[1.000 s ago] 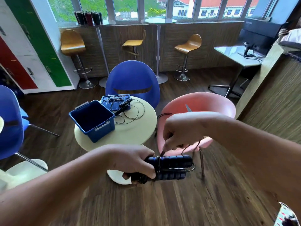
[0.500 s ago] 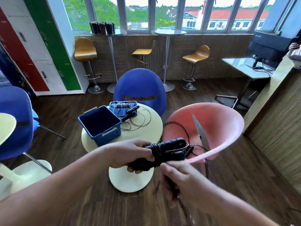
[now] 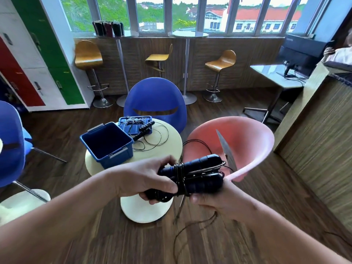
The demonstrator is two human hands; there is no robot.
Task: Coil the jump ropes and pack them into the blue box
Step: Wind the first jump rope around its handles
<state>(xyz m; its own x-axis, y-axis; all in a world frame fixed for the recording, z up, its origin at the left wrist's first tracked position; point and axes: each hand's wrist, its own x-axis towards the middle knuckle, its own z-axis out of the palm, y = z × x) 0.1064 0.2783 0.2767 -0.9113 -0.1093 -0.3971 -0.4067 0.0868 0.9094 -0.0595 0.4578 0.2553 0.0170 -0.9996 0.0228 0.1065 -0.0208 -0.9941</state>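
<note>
The left hand [image 3: 146, 180] is clenched round the butt ends of two black handles [image 3: 200, 172] laid side by side, with several turns of thin cord bound round them just past its knuckles. The right hand [image 3: 219, 201] sits under the handles' free ends, its thumb curled in and its fingers mostly hidden. It seems to grip the rope [image 3: 190, 231], whose loose cord drops from below it and trails over the wooden floor toward the viewer.

Just beyond the grip stands one round cream table [image 3: 171, 145], its near edge almost under the left hand. On it, ahead and left of the grip, is one blue box [image 3: 106, 143], open. Its lid [image 3: 133, 122] lies flat behind it. A second rope [image 3: 144, 128] rests partly on the lid, its cord looping loose across the tabletop.

Ahead and right of the grip a pink chair [image 3: 247, 141] comes close to the handles. Open floor lies below and to the right.

Farther off are two blue chairs, three wooden stools and two tall tables. The lettering on the back of the monitor [image 3: 301, 48] is too small to read.
</note>
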